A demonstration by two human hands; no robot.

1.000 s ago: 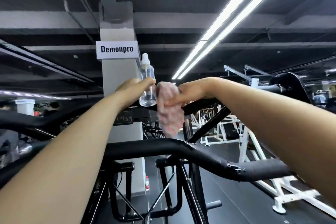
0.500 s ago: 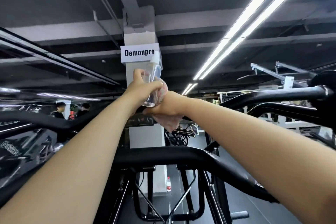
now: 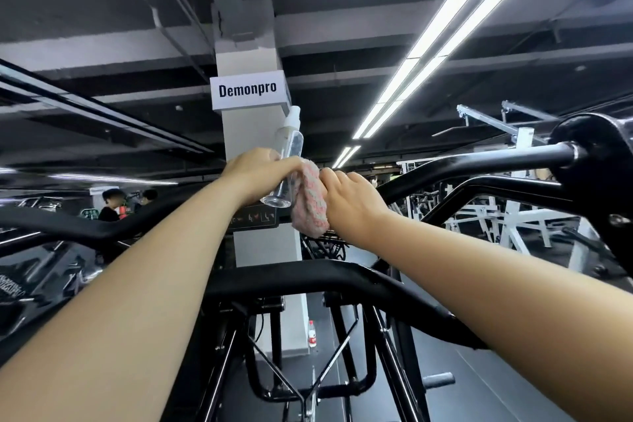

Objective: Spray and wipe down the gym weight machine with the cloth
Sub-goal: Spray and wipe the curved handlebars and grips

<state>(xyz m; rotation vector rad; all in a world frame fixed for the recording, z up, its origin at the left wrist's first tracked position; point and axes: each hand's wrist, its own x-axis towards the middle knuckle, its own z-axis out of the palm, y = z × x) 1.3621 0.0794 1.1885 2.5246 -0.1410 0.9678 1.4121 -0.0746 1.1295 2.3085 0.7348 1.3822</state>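
A clear plastic spray bottle (image 3: pixel 287 164), cylindrical with a white nozzle, is gripped by the left hand (image 3: pixel 255 173) and tilted rightward. Just beside it, touching, a fluffy pink-and-grey cloth (image 3: pixel 310 204) is bunched in the curled fingers of the right hand (image 3: pixel 349 197). Below both, the smooth black tubular bar of the weight machine (image 3: pixel 308 279) is seen.

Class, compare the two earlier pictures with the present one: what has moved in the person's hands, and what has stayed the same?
The spray bottle went from upright to tilted, its top leaning right. The cloth, hanging loose below the right hand a second ago, is now bunched against the bottle. Unchanged: the left hand grips the bottle, the right grips the cloth, both raised above the black machine bar.
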